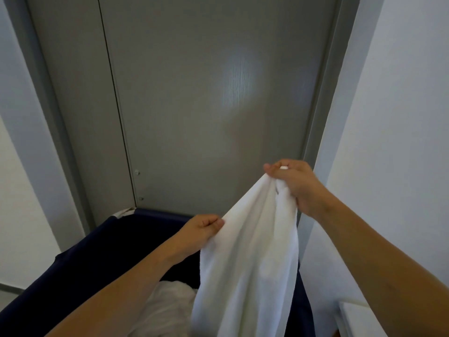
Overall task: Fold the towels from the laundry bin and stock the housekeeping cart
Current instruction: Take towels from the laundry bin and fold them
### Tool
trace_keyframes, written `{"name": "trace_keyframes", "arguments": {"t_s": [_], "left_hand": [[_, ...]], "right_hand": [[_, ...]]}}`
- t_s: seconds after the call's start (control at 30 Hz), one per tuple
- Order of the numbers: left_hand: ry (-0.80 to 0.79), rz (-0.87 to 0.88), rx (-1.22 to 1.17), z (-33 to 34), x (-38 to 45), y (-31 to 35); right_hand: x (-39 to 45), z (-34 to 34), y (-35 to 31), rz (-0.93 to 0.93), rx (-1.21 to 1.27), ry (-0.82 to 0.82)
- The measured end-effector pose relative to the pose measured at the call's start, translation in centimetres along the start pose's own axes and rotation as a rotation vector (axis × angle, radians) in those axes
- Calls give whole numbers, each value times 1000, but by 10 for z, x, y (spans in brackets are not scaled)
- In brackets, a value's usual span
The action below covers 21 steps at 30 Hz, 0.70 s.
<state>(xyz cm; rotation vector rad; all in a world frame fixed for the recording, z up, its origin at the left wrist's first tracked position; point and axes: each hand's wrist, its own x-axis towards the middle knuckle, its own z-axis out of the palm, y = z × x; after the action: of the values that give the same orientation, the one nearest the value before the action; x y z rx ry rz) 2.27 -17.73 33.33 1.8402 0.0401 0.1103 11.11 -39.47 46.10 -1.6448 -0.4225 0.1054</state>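
Pretty dim and soft overall, pale glare patch on the grey door (pixel 206 105), wide-angle bending at the edges.

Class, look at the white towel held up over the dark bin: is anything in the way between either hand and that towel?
Nothing visible is. The right hand grips the towel at its bunched top, and the left hand pinches its edge lower down. The towel hangs over the bin.

Both hands, left (pixel 202 227) and right (pixel 295 184), hold a white towel (pixel 250 263) above the navy laundry bin (pixel 80 266)
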Motion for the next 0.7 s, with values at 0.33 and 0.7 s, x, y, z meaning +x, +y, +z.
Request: {"name": "trace_keyframes", "arguments": {"t_s": [0.33, 0.7], "left_hand": [[275, 82, 136, -24, 10, 25], [42, 339, 173, 13, 8, 98]], "right_hand": [[5, -29, 9, 63, -433, -96], [-20, 0, 16, 16, -233, -535]]}}
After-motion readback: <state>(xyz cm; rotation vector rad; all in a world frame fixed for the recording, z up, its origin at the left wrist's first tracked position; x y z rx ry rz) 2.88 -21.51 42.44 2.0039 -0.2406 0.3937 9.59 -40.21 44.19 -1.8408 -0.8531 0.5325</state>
